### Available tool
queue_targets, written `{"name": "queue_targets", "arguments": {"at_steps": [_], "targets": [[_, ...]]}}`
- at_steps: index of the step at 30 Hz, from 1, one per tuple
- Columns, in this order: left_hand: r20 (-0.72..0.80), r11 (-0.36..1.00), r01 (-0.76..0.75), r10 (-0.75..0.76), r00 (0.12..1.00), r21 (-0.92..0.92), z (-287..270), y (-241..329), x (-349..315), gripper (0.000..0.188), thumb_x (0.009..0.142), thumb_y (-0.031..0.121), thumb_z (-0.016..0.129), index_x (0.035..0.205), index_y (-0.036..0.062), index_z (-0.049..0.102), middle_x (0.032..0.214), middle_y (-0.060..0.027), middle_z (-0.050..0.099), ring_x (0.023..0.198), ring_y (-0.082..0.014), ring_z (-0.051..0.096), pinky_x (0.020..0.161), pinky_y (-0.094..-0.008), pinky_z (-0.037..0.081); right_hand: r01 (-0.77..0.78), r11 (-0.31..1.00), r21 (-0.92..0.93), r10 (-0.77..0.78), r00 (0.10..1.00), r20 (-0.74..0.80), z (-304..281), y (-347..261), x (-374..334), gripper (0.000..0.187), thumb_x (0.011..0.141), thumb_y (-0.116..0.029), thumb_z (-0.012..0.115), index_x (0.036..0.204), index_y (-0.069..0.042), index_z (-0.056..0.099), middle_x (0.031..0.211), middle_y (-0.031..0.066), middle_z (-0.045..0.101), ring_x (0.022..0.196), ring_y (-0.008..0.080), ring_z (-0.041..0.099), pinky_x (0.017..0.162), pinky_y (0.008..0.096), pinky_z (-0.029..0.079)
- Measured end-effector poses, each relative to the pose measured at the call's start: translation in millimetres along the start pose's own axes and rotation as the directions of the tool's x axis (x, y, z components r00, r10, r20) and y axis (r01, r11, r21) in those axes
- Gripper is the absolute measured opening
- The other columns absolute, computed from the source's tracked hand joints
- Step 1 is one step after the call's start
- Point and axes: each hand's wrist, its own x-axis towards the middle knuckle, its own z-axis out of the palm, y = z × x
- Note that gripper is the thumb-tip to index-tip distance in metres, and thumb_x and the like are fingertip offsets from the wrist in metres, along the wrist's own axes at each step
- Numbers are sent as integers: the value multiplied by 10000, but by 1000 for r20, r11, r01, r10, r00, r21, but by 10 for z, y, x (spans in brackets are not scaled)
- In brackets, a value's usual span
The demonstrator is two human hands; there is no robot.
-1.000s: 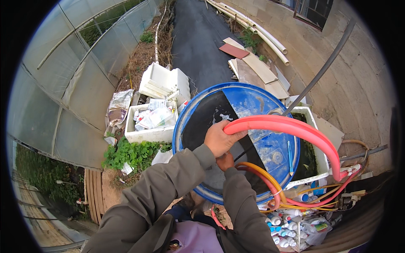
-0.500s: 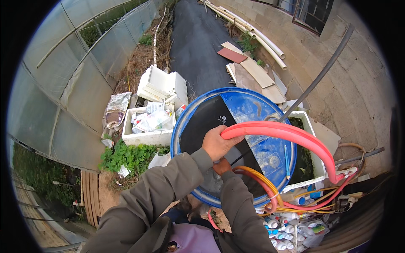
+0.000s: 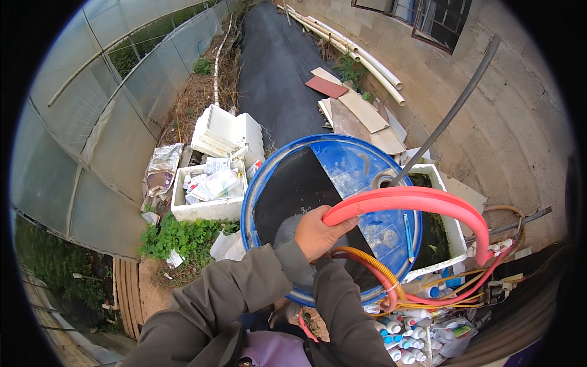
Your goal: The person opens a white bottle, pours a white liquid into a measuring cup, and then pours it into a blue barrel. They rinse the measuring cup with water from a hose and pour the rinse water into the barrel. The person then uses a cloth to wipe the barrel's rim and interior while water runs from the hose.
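A blue barrel [image 3: 382, 177] stands in front of me, part of its top cut away over dark liquid [image 3: 293, 189] with a paler, cloudy patch. My left hand [image 3: 321, 232] is closed round the end of a thick red hose [image 3: 416, 199], which arches right over the barrel. Below it, my right forearm [image 3: 342, 293] reaches into the opening. My right hand is almost wholly hidden behind the left, so its fingers do not show. Beside it, a yellow ribbed hose [image 3: 367, 255] and a thinner pink hose [image 3: 382, 282] curve over the rim into the barrel.
A grey pipe [image 3: 452, 116] slants up from a hole in the lid, where a thin blue stick [image 3: 408, 237] lies. A foam box [image 3: 208, 210] of packets stands left, a trough [image 3: 437, 263] of greenish water right. Several bottles [image 3: 409, 342] lie lower right.
My right hand has slipped out of sight under the left one. The left hand and red hose sit slightly lower in the picture, and the whole view has shifted a little.
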Motion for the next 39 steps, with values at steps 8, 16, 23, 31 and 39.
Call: {"name": "queue_targets", "arguments": {"at_steps": [8, 16, 23, 31, 39], "targets": [[65, 996, -16, 22, 998, -88, 190, 13, -154, 544, 850, 500, 802, 1045, 11, 666, 862, -54, 666, 754, -114, 625, 662, -290, 515, -130, 983, -127, 144, 984, 106, -270, 69, -236, 775, 767, -326, 754, 1427, -31, 475, 1395, 233, 556, 1328, 363, 519, 1084, 422, 422], [-15, 993, -109, 110, 994, 48, -1, -7, -15, 463, 865, 456, 803, 1000, 30, 683, 830, -55, 661, 750, -119, 622, 651, -313, 499, 103, 995, -13, -104, 994, -37, -25, -14, -79, 730, 762, -266, 762, 1401, -34, 495, 1360, 221, 585, 1301, 360, 545, 1060, 420, 445], [-52, 998, -68, 69, 996, 17, -137, -47, 167, 436, 886, 427, 788, 998, 25, 662, 801, -35, 622, 630, -112, 591, 551, -292, 480, 372, 925, 74, -373, 928, 5, 138, -179, -101, 685, 748, -181, 769, 1367, -31, 517, 1305, 193, 622, 1256, 342, 578, 1026, 412, 468], [-54, 996, -72, 75, 996, 59, -85, 26, 188, 471, 844, 457, 820, 972, 24, 690, 848, -66, 679, 772, -142, 630, 698, -322, 498, 421, 897, 135, -382, 891, -244, 151, -196, -10, 783, 706, -115, 794, 1412, -41, 463, 1334, 149, 605, 1272, 304, 563, 1029, 398, 464], [-97, 995, -62, 69, 993, 77, -133, -38, 207, 441, 852, 431, 820, 976, 28, 691, 843, -59, 672, 768, -129, 609, 700, -313, 487, 216, 974, -73, -221, 973, -70, 114, -21, -94, 764, 883, -474, 628, 1522, -117, 410, 1545, 201, 421, 1365, 413, 462, 1128, 425, 384]]}}
